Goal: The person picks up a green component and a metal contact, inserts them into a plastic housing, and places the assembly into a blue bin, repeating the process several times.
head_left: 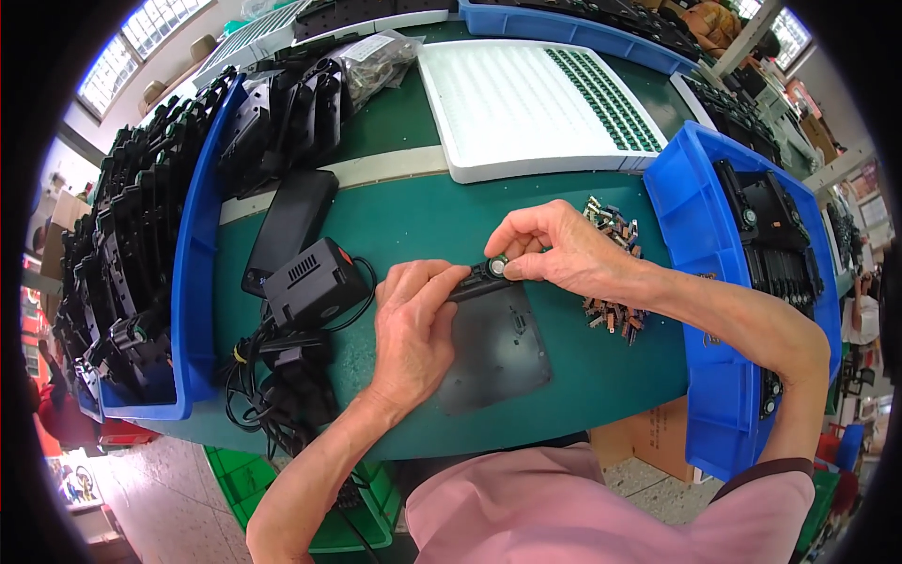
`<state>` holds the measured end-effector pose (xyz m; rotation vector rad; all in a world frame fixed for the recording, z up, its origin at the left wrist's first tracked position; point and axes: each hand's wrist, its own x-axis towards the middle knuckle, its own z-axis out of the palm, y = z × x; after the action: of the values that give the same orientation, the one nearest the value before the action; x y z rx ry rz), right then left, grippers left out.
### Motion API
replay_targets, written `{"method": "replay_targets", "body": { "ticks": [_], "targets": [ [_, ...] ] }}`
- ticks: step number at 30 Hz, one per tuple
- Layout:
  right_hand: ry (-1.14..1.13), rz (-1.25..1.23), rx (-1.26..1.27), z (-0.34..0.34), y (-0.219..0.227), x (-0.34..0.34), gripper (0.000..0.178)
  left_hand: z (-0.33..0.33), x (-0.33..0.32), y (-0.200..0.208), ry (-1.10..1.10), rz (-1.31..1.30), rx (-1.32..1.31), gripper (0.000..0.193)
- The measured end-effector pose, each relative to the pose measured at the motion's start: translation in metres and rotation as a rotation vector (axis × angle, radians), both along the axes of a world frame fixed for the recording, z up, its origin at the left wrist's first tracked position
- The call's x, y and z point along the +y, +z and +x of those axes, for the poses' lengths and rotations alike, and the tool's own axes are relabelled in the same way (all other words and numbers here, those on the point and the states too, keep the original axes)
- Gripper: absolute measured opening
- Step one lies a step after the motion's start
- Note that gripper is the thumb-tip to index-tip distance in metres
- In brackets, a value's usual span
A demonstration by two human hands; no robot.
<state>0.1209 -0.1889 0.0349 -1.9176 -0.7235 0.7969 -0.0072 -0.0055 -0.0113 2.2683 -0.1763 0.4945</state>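
Note:
A thin black plastic panel lies on the green tabletop in front of me, its thicker rim along the far edge. My left hand is closed on the left end of that rim, thumb and forefinger pressed together. At the rim's right end sits a small round part, silvery with a green edge. My right hand pinches this part between thumb and fingers, against the rim; whether it is seated there I cannot tell. A pile of small circuit boards lies just beyond my right wrist, partly covered by the forearm.
Blue bins of black plastic parts stand at left and right. A white foam tray with rows of small green boards lies at the back. Left of my hands are a black boxy device, cables and a flat black case.

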Motion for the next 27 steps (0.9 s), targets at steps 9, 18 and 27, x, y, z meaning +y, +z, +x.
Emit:
{"method": "replay_targets", "body": {
  "ticks": [9,18,27],
  "targets": [
    [0.000,-0.069,-0.176,-0.007,0.002,0.003,0.016,0.001,0.000,-0.001,0.011,0.011,-0.006,0.044],
    [0.129,-0.034,-0.536,-0.009,0.000,0.001,0.016,0.001,0.001,0.000,0.005,0.041,0.010,0.038],
    [0.081,0.094,-0.541,-0.011,-0.007,0.004,0.014,0.001,0.001,-0.001,0.012,0.045,0.013,0.038]
  ]
}}
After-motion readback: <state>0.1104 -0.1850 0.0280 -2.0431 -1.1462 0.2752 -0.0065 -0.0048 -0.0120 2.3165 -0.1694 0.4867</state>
